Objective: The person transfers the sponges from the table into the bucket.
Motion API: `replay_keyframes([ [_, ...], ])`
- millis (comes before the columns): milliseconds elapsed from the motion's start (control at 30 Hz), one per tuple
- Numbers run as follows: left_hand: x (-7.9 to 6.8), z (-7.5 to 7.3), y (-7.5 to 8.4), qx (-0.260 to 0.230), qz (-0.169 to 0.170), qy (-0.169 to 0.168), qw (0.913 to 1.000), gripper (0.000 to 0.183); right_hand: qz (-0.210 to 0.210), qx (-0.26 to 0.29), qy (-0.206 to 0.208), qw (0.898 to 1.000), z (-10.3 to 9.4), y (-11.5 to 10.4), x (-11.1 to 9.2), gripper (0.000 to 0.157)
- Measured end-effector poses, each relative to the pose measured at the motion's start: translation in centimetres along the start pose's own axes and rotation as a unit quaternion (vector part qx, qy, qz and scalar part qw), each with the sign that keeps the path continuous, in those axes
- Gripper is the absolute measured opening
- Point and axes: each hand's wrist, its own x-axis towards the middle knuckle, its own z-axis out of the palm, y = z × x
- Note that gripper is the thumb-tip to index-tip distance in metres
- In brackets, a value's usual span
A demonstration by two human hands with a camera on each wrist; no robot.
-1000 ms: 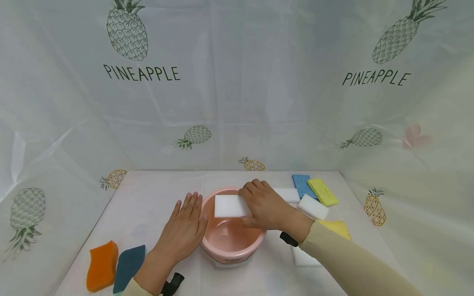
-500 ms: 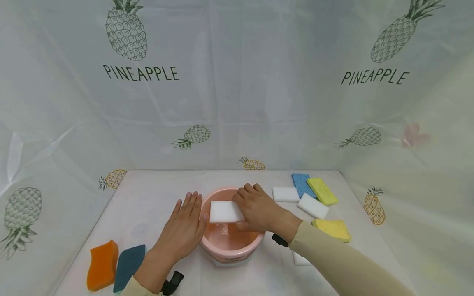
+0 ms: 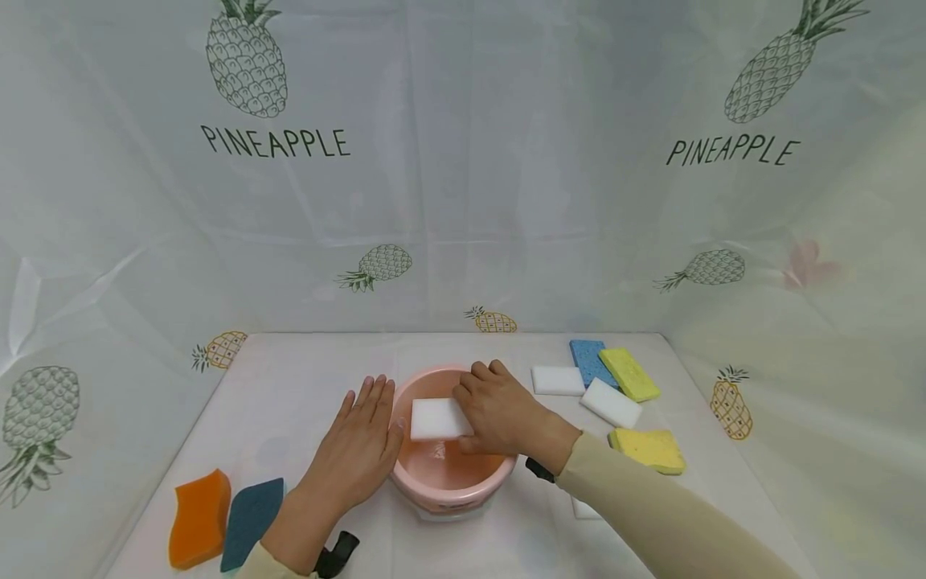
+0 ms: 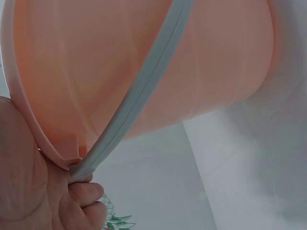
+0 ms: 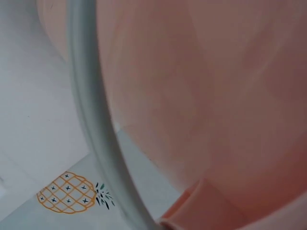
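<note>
A pink bucket (image 3: 456,500) stands in the middle of the table. My right hand (image 3: 497,408) grips a white sponge (image 3: 437,419) by its right end, level with the bucket's mouth in the head view. My left hand (image 3: 359,438) lies along the left side of the rim, fingers straight and side by side. In the left wrist view the left hand (image 4: 38,177) touches the rim beside the end of the grey handle (image 4: 136,98). The right wrist view shows the bucket wall (image 5: 192,96) and handle (image 5: 96,105); the right hand is out of it.
On the right lie a blue sponge (image 3: 589,358), a yellow sponge (image 3: 629,375), two white sponges (image 3: 557,380), another yellow sponge (image 3: 649,450), and a white piece partly under the right sleeve (image 3: 637,507). An orange sponge (image 3: 199,521) and a dark teal one (image 3: 251,523) lie front left.
My right hand has brought the white sponge left and toward me, lower over the bucket's mouth; it moves only slightly in the last half second. My left hand stays at the rim.
</note>
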Motion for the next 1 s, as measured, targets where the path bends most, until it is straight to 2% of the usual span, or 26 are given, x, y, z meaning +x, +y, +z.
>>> replay_keyframes([
  [500, 0.02, 0.02, -0.04, -0.002, 0.006, 0.006, 1.0, 0.064, -0.009, -0.017, 0.0, 1.0, -0.16, -0.11, -0.14, 0.064],
  [833, 0.1, 0.06, 0.03, 0.004, 0.007, 0.013, 0.9999, 0.065, -0.015, -0.017, 0.025, 0.999, -0.01, 0.12, -0.42, 0.054],
  [1000, 0.04, 0.02, 0.02, 0.008, 0.008, 0.012, 0.9999, 0.066, -0.007, 0.005, 0.049, 0.999, 0.12, 0.2, -0.72, 0.054],
])
